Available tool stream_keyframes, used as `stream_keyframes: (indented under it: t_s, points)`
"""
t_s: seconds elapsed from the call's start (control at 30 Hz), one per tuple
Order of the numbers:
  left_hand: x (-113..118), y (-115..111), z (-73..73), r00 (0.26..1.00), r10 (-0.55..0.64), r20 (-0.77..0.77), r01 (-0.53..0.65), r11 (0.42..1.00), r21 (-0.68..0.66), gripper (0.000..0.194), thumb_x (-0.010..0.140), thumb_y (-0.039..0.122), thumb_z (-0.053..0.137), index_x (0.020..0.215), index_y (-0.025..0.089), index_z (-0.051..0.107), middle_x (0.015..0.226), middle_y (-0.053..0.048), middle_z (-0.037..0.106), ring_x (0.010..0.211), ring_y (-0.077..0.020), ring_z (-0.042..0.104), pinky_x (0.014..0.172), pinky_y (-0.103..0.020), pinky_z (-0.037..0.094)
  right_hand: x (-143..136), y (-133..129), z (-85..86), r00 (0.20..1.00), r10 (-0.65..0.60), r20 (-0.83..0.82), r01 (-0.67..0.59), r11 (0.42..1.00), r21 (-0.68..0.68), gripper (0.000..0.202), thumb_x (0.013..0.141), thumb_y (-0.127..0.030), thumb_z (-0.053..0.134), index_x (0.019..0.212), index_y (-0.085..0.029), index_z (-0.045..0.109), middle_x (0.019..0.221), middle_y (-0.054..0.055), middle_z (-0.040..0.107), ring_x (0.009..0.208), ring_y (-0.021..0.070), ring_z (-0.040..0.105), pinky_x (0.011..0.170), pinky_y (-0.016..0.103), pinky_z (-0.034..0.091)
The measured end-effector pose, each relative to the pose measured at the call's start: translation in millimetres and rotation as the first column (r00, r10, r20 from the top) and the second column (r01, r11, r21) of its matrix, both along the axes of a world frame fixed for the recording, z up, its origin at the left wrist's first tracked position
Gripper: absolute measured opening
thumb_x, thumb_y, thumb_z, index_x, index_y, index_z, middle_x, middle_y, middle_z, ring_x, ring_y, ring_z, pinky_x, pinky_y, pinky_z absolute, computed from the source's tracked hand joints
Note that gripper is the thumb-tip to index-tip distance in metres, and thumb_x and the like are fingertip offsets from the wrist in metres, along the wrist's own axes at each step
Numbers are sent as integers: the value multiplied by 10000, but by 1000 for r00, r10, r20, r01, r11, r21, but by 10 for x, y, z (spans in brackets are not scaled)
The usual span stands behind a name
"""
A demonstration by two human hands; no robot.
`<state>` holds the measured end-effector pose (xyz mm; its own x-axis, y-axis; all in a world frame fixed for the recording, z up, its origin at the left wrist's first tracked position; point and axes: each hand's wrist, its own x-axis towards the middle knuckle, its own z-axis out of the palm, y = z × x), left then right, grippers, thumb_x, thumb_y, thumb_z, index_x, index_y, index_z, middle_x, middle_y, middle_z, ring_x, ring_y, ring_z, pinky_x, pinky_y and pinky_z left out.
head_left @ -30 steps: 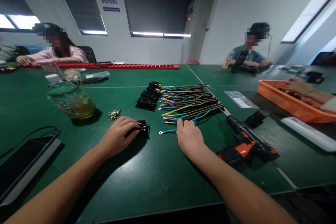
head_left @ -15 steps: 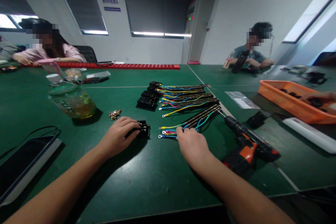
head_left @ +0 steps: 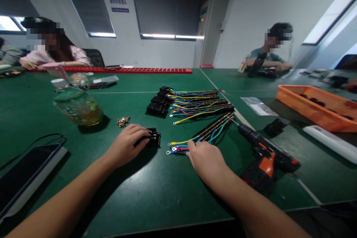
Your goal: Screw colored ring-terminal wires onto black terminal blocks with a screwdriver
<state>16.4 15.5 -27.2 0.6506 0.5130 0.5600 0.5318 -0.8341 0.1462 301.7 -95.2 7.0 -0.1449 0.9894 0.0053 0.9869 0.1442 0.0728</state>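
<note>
My left hand (head_left: 130, 143) is closed round a small black plastic block (head_left: 155, 137) with metal contacts, resting on the green table. My right hand (head_left: 208, 158) is closed on a bunch of coloured wires (head_left: 180, 150) with ring terminals, whose ends stick out to the left of its fingers. From under that hand the wires and dark strips with gold-coloured marks (head_left: 216, 124) run back to the right. Behind both hands lies a row of similar black blocks (head_left: 157, 107), with coloured wires (head_left: 195, 102) beside them. A small heap of brass-coloured screws (head_left: 123, 121) sits beyond my left hand.
A cordless power screwdriver (head_left: 264, 156) lies right of my right hand, its bit touching the strips. An orange bin (head_left: 315, 106) with black parts and a white bar (head_left: 329, 143) are farther right. Left are a drink jar (head_left: 79, 109) and a phone-like device (head_left: 30, 171). Two people sit opposite.
My right hand has moved slightly down toward me, drawing the wire ends with it. My left hand stays on the black block. A co-worker's hand has left the orange bin.
</note>
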Motion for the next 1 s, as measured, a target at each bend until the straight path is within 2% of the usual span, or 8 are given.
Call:
stream_keyframes:
  t_s: [0.17,0.37,0.47,0.57,0.73,0.87,0.93,1.0]
  points:
    - [-2,4,1,1000,-1,1,1,1000,1,151,1021,279,588,1065,194,704,1037,-75,744,997,-238,650,890,-398,533,-13,6,-29,998,61,-12,-60,998,13,264,1024,-127,429,1136,-162,665,946,113,744,925,271,756,753,379,598]
    - [-5,10,-10,1000,-12,0,12,1000,5,146,1022,271,590,1068,192,703,1047,-74,746,1001,-238,650,892,-400,531,2,-37,47,999,40,-33,-39,999,20,191,1012,-303,567,1128,-177,652,984,103,725,914,293,748,720,385,573]
    - [-3,10,-9,1000,-6,-1,6,1000,2,147,1022,277,592,1069,194,704,1058,-75,749,1010,-242,655,896,-403,535,44,-75,98,999,32,-39,-32,999,13,193,1013,-318,572,1132,-191,656,1023,96,718,928,289,741,721,377,546]
    - [-1,7,-7,1000,-1,-8,1,1000,3,148,1024,283,590,1067,194,701,1063,-76,750,1014,-245,658,900,-409,537,129,-129,114,996,78,-34,-77,996,37,186,1007,-317,583,1119,-199,674,1001,85,721,901,280,731,723,374,509]
    - [-8,11,-15,1000,2,-9,-2,1000,-12,156,1025,287,586,1077,196,701,1066,-78,745,1020,-246,653,904,-415,541,397,-250,94,972,235,-13,-231,963,138,162,965,-301,650,1094,-213,695,932,55,730,836,256,694,774,385,456]
    - [-11,8,-16,1000,4,-10,-4,1000,-21,156,1023,292,587,1077,199,700,1068,-81,745,1020,-250,650,908,-424,542,729,-354,125,934,343,-99,-343,939,20,126,987,-262,592,990,-205,704,919,46,724,805,209,670,756,341,430]
    - [-9,5,-12,1000,8,-5,-9,1000,-30,155,1018,294,591,1074,204,704,1066,-80,747,1018,-252,653,904,-425,545,911,-413,147,917,362,-164,-369,929,-13,160,992,-271,575,1030,-215,721,931,44,727,858,202,677,800,339,439]
    - [-9,3,-9,1000,14,1,-14,999,-41,159,1013,297,592,1073,210,710,1069,-81,749,1019,-254,656,903,-428,547,1085,-476,155,916,334,-223,-341,940,7,220,1004,-343,565,1086,-218,726,973,56,734,905,201,677,839,344,452]
